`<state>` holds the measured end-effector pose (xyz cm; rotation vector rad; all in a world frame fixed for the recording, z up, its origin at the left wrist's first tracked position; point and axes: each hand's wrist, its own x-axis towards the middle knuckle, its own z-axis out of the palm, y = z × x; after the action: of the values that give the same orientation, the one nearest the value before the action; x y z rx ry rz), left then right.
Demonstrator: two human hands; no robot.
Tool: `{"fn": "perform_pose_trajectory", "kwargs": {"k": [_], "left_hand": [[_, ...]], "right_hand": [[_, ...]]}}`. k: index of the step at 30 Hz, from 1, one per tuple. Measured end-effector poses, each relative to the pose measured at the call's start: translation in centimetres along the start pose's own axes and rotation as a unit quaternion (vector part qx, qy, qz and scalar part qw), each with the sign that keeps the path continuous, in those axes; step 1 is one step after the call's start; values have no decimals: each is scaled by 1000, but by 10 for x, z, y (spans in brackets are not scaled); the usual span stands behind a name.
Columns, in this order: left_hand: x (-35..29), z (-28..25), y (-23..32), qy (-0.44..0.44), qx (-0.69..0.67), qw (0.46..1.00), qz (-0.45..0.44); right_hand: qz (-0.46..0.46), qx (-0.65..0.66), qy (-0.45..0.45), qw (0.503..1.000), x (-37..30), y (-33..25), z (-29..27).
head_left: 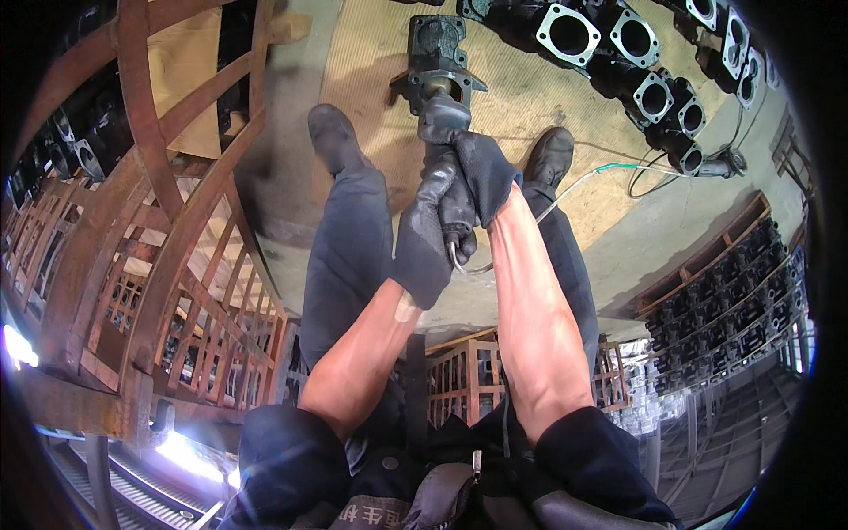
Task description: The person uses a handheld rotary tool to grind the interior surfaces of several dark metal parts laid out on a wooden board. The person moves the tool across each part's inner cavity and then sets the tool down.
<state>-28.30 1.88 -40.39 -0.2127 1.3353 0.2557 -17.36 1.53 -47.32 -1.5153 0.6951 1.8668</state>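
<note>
Both my hands wear dark gloves and are closed around a handheld grinder (457, 210) with a dark body and a cord at its near end. My left hand (424, 234) wraps the near part of the body from the left. Farther forward, my right hand (486, 172) grips it close to the head. The grinder's head (444, 115) points away from me and meets the near opening of a dark metal casting (437, 55), which has a square flange and lies between and beyond my feet. Whatever bit the grinder carries is hidden at the contact.
Several dark castings with bright machined flanges (567, 35) lie on cardboard (371, 53) at the far right. A pale cord (574, 184) with a teal section crosses the floor rightward. Brown metal racks (159, 221) stand at left. Stacked castings (720, 300) fill the right side.
</note>
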Motion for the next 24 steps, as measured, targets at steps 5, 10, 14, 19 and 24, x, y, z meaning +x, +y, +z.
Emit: {"fn": "perform_pose_trajectory", "kwargs": {"k": [5,10,14,19,24], "left_hand": [[0,8,11,-11,-25,1000,-15],[-12,14,8,9,-41,999,-24],[-12,7,-2,18,-73,996,-37],[-16,4,0,21,-74,996,-49],[-18,6,1,33,-94,994,-36]], "right_hand": [[-8,-17,22,1000,-5,-10,7],[-26,-2,-2,1000,-11,-4,0],[-49,0,-11,999,-15,6,-3],[-11,18,-22,1000,-14,9,-7],[-24,-73,27,997,-30,-3,7]]}}
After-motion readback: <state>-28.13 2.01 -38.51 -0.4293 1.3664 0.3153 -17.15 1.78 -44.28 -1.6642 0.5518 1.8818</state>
